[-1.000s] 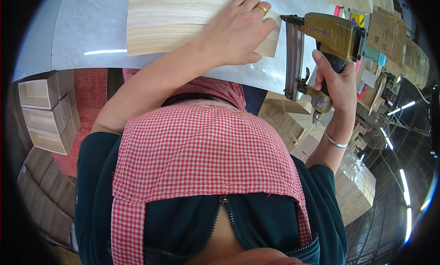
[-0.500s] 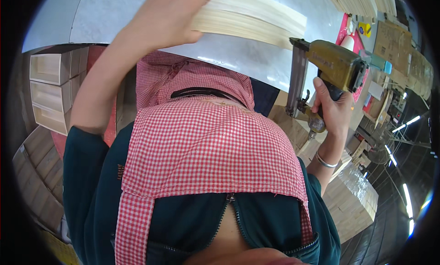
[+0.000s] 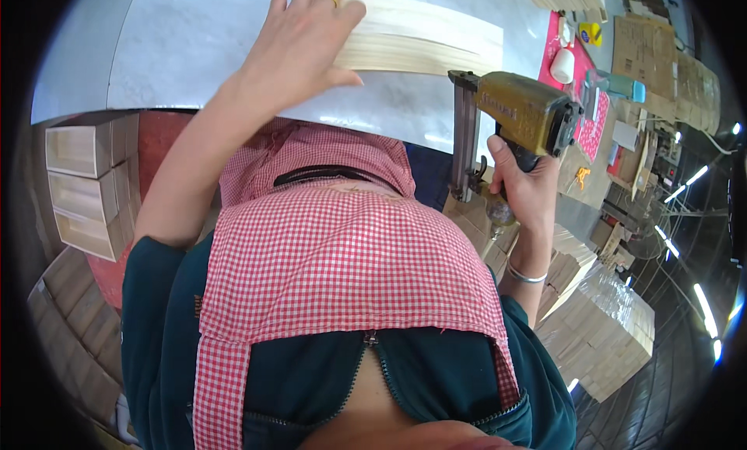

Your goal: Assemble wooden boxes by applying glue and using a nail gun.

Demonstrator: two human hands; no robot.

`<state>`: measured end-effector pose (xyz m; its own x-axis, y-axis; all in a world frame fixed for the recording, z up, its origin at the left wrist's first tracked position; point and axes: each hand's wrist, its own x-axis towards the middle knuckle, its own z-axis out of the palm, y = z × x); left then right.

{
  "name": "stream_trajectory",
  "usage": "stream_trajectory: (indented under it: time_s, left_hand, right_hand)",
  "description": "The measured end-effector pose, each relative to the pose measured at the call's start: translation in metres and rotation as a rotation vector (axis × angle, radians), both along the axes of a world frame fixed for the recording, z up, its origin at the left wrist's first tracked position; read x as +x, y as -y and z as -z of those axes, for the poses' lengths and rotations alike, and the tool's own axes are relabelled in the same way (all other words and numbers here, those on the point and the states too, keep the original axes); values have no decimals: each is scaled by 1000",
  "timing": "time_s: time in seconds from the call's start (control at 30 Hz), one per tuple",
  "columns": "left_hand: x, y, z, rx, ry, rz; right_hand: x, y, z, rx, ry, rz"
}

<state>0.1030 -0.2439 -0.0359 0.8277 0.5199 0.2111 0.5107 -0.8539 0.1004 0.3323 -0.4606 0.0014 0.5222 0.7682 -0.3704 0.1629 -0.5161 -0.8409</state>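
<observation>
My left hand [image 3: 299, 49], with a ring on one finger, lies flat with spread fingers on the left end of a pale wooden board [image 3: 424, 38] that rests on the white worktable [image 3: 179, 45]. My right hand [image 3: 521, 182] grips the handle of a yellow-brown nail gun [image 3: 513, 112], held just off the table's near edge to the right of the board, its dark magazine pointing down. A bracelet sits on my right wrist. My red checked apron fills the middle of the view.
Open wooden boxes [image 3: 82, 178] are stacked at my left. Piles of cut wooden pieces [image 3: 599, 325] stand at the lower right. A red mat with a white cup [image 3: 562, 61] and cardboard boxes [image 3: 661, 53] lie at the far right of the table.
My left hand has slid the board up and to the right across the table. My right hand has kept hold of the nail gun, which stays near the table's edge.
</observation>
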Motion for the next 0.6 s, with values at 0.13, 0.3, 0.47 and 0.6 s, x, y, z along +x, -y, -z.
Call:
stream_trajectory:
  time_s: [0.13,0.3,0.47,0.6]
  left_hand:
    - [29,57,-13,-585,257,-55]
    - [56,98,-7,-1549,275,178]
    - [64,114,12,-1782,411,175]
    - [81,109,2,-1635,456,222]
  right_hand:
    - [-9,7,-9,148,-49,119]
    - [-39,1,-12,158,-46,165]
    - [-44,5,-7,194,-29,229]
    - [-17,2,-12,168,-64,347]
